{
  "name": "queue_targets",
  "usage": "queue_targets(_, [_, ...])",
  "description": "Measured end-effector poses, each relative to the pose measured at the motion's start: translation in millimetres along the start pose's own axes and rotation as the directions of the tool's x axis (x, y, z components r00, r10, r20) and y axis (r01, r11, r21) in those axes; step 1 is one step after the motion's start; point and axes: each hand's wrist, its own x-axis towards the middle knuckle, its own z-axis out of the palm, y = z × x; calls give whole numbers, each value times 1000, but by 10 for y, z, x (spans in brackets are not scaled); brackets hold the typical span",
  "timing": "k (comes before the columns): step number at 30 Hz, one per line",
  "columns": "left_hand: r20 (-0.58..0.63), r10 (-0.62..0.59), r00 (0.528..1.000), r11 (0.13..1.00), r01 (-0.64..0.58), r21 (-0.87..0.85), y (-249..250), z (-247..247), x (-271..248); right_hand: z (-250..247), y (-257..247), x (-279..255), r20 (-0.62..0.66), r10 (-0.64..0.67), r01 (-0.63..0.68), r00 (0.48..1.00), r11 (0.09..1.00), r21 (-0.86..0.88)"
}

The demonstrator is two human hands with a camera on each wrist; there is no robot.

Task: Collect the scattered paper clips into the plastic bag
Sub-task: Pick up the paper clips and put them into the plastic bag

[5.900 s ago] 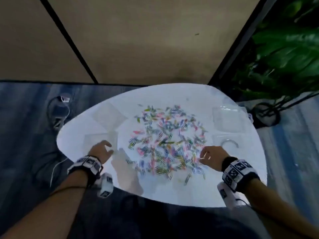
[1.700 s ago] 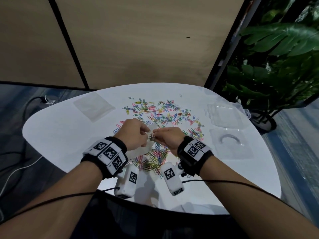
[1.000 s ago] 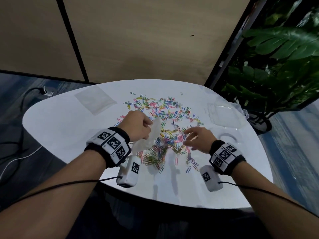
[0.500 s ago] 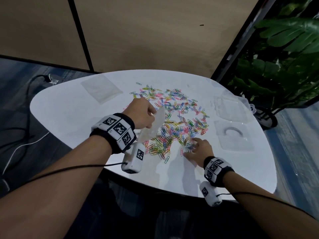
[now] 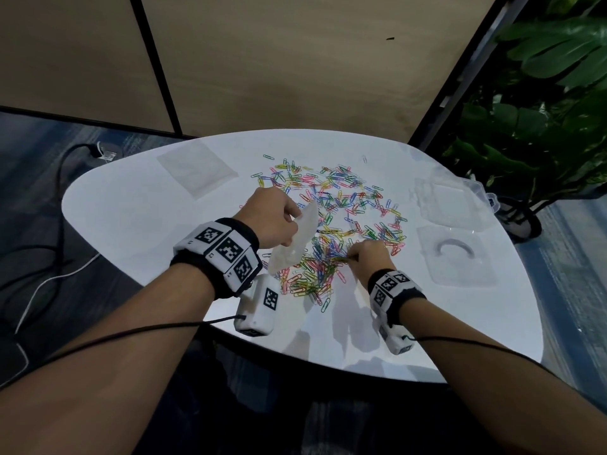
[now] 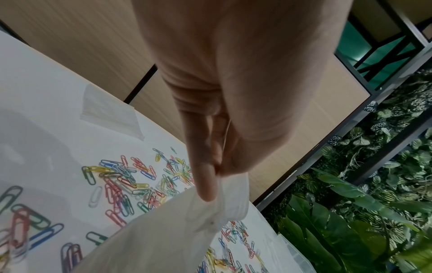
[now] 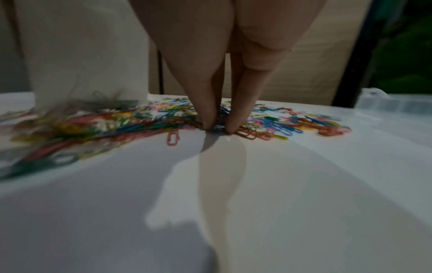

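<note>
Head: crinkled translucent plastic bag (image 5: pixel 297 239), wiry paper clips (image 5: pixel 341 205)

A white rounded surface (image 5: pixel 138 224) fills the middle of the head view. Behind it, from ten to one o'clock, stands a tan panelled wall (image 5: pixel 295 67) split by dark vertical strips (image 5: pixel 154 64). At two o'clock grows a large-leaved green plant (image 5: pixel 542 103), its base perhaps a dark pot, though blurred. The floor (image 5: pixel 36 152) at nine o'clock is bluish-grey, crossed by a black cable (image 5: pixel 60 178).
</note>
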Motion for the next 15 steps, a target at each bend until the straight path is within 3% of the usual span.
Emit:
queue_targets(3, [4, 2, 1000, 1000, -3, 5, 13, 4, -3, -194, 83, 19, 8, 151, -150, 988, 972, 181])
queue_targets(6, [7, 3, 1000, 1000, -4, 6, 27, 3, -1, -405, 120, 58, 98, 278, -291, 956, 844, 451])
queue_targets(7, [9, 4, 1000, 1000, -4, 11, 29, 3, -1, -477, 95, 59, 158, 296, -329, 942, 729, 601])
queue_targets(9, [12, -2, 1000, 1000, 2, 13, 39, 4, 4, -629, -1, 51, 295, 280, -371, 913, 276, 887])
queue_targets(10, [13, -8, 1000, 1000, 7, 11, 41, 5, 5, -708, -64, 31, 341, 232, -367, 911, 75, 927])
queue_targets(11, [13, -12, 1000, 1000, 12, 13, 45, 5, 7, -792, -140, -2, 370, 178, -366, 912, -56, 929])
queue_targets(13, [3, -15, 1000, 1000, 14, 22, 50, 11, 8, -963, -308, -79, 384, 69, -367, 921, -178, 913])
queue_targets(15, [-13, -14, 1000, 999, 15, 31, 54, 22, 14, -1055, -442, -146, 379, 0, -369, 925, -233, 900])
